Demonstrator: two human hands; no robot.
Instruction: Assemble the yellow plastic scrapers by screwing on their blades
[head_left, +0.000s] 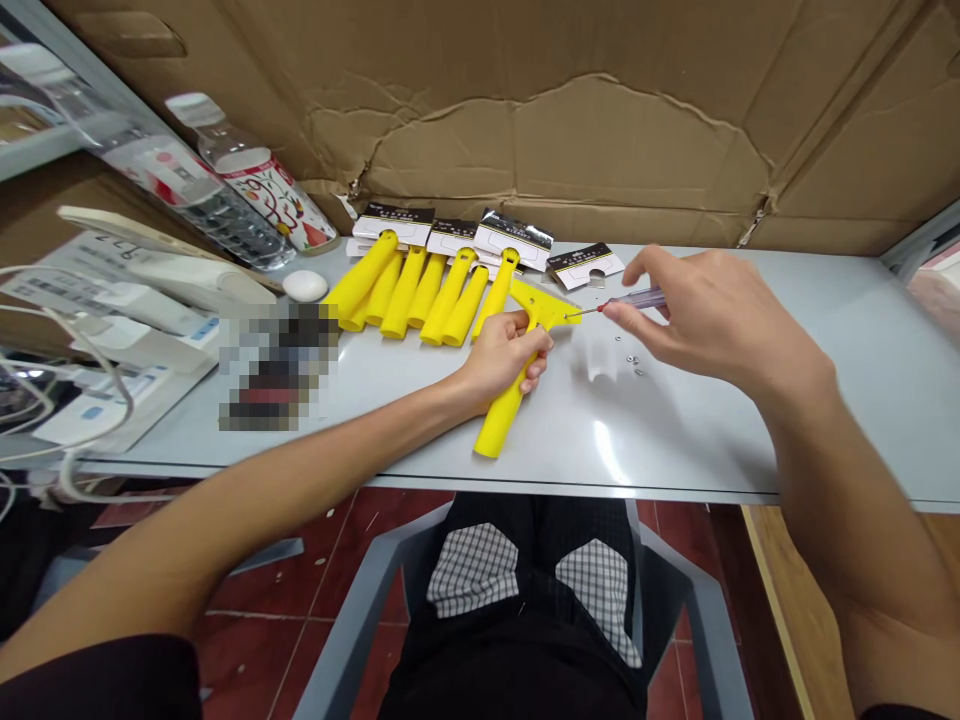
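Observation:
My left hand [504, 362] is wrapped round the neck of a yellow scraper-like tool [501, 420], whose handle points toward the table's front edge. My right hand [697, 310] holds a screwdriver [637, 299] with a clear handle and a red collar. The screwdriver's thin tip touches the right part of the yellow head, at a small screw or hole. Several small metal nuts or screws [634, 362] lie on the table right of the tool. Behind my left hand, several yellow handles [450, 297] lie in a row, with black-and-white cards [514, 238] at their tops.
Two plastic bottles [262, 185], a white rounded object [304, 286], white boxes [150, 300] and cables stand or lie at the left. A loose card [585, 267] lies behind the tool. Cardboard [562, 130] walls the back of the grey table [847, 400].

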